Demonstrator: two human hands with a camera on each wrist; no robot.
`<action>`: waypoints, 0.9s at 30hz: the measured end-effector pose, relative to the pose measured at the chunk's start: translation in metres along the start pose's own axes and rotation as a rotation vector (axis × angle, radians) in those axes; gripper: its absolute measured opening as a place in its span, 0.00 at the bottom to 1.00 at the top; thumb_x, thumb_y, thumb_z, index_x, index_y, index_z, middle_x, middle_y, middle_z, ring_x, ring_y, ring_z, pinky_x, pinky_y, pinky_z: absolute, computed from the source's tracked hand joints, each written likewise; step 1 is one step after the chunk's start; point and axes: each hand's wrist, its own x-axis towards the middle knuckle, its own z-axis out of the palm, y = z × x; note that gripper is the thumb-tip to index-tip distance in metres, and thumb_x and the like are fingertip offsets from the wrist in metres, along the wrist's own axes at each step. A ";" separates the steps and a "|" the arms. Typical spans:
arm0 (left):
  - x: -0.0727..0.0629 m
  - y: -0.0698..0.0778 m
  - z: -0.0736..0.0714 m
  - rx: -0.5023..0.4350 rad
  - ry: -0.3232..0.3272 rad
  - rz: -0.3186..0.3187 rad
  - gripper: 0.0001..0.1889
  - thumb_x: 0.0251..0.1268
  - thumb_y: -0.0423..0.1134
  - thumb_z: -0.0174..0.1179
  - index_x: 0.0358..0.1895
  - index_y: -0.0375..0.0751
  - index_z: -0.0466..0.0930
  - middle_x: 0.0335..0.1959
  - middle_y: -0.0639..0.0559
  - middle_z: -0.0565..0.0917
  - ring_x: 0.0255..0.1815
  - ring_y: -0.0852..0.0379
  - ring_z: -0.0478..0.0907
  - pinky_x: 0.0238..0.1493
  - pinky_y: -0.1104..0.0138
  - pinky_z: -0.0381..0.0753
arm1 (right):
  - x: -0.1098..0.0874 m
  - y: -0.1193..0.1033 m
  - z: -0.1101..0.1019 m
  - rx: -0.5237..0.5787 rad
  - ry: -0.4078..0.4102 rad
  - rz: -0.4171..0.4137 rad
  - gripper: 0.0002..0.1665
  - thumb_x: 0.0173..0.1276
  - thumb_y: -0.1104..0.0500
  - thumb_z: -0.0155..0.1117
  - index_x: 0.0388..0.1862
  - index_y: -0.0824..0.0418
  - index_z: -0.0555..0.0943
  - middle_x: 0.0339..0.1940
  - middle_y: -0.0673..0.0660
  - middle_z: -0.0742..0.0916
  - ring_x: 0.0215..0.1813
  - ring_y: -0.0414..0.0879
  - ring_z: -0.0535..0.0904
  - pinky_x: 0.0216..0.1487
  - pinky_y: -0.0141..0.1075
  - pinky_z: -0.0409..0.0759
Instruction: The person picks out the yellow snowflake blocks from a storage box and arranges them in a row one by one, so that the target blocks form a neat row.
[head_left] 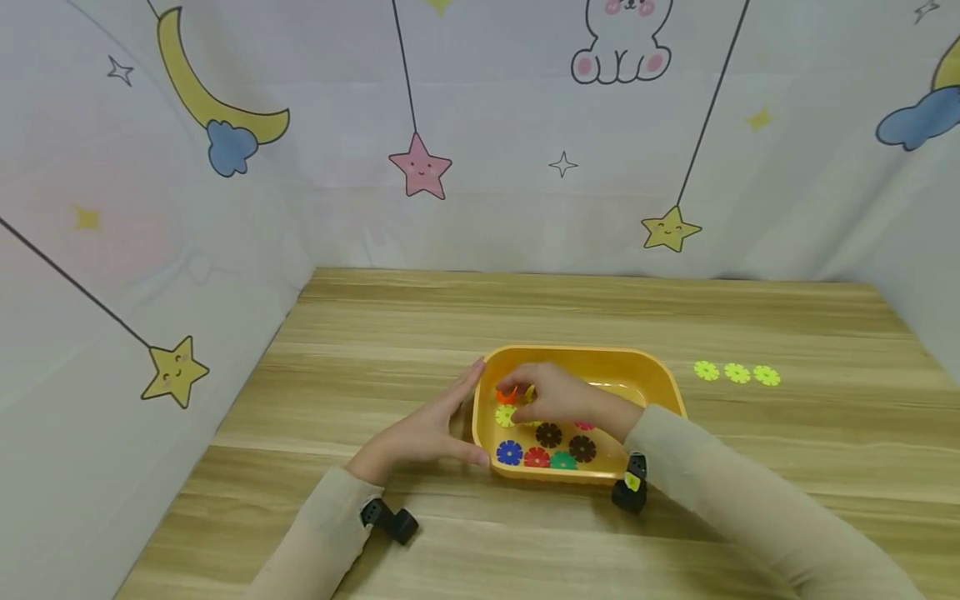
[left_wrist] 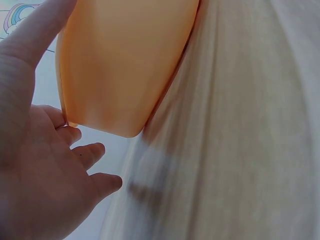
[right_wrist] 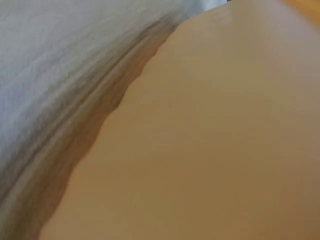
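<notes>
The left hand [head_left: 431, 429] is spread against the left end of a yellow-orange plastic tray [head_left: 666, 385]. Its thumb lies by the front corner and its fingers by the back one; the left wrist view shows these fingers [left_wrist: 90, 155] loosely extended beside the tray wall [left_wrist: 125, 65]. Inside the tray, the right hand [head_left: 558, 393] reaches down with bent fingers over an orange disc [head_left: 506, 397] and a yellow piece [head_left: 530, 393]. I cannot tell whether it pinches either one. A lime-yellow notched disc [head_left: 506, 416] lies just below the fingertips. The right wrist view shows only the tray's outer wall [right_wrist: 200, 135].
Blue [head_left: 509, 452], red [head_left: 536, 458], green [head_left: 563, 461] and two dark brown notched discs [head_left: 549, 434] lie at the tray's front. Right of the tray, three lime-yellow discs [head_left: 737, 373] form a row on the wooden table [head_left: 375, 325]. A printed curtain [head_left: 510, 225] hangs behind.
</notes>
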 end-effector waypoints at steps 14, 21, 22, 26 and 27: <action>0.000 -0.004 0.001 -0.013 0.000 -0.008 0.64 0.46 0.55 0.74 0.78 0.61 0.30 0.78 0.65 0.34 0.78 0.57 0.32 0.76 0.49 0.38 | 0.003 0.001 0.005 -0.032 -0.044 0.025 0.28 0.57 0.65 0.70 0.59 0.64 0.78 0.52 0.55 0.84 0.50 0.47 0.77 0.57 0.42 0.77; 0.000 -0.004 0.001 -0.011 0.000 -0.007 0.64 0.46 0.57 0.74 0.77 0.61 0.30 0.79 0.64 0.34 0.79 0.57 0.32 0.76 0.49 0.38 | 0.004 0.002 0.007 -0.029 -0.062 0.021 0.27 0.58 0.66 0.69 0.58 0.65 0.78 0.53 0.55 0.84 0.52 0.47 0.78 0.60 0.43 0.76; 0.000 -0.004 0.001 -0.009 0.000 -0.004 0.64 0.46 0.57 0.74 0.77 0.61 0.30 0.79 0.64 0.34 0.79 0.56 0.32 0.76 0.49 0.38 | 0.005 0.002 0.008 -0.026 -0.064 0.019 0.26 0.58 0.67 0.69 0.58 0.65 0.78 0.52 0.55 0.84 0.52 0.47 0.78 0.60 0.43 0.76; 0.000 -0.003 0.001 -0.004 -0.001 -0.004 0.64 0.46 0.58 0.73 0.78 0.60 0.31 0.78 0.65 0.34 0.79 0.56 0.32 0.76 0.49 0.39 | 0.005 0.002 0.009 -0.003 -0.070 0.033 0.25 0.59 0.67 0.68 0.57 0.64 0.79 0.51 0.54 0.84 0.50 0.45 0.78 0.60 0.42 0.77; 0.000 -0.003 0.001 -0.002 -0.001 -0.004 0.64 0.46 0.58 0.73 0.78 0.60 0.31 0.78 0.65 0.34 0.79 0.56 0.32 0.75 0.49 0.39 | 0.005 0.001 0.009 0.002 -0.071 0.037 0.25 0.59 0.68 0.68 0.57 0.64 0.79 0.50 0.53 0.84 0.50 0.45 0.78 0.59 0.41 0.77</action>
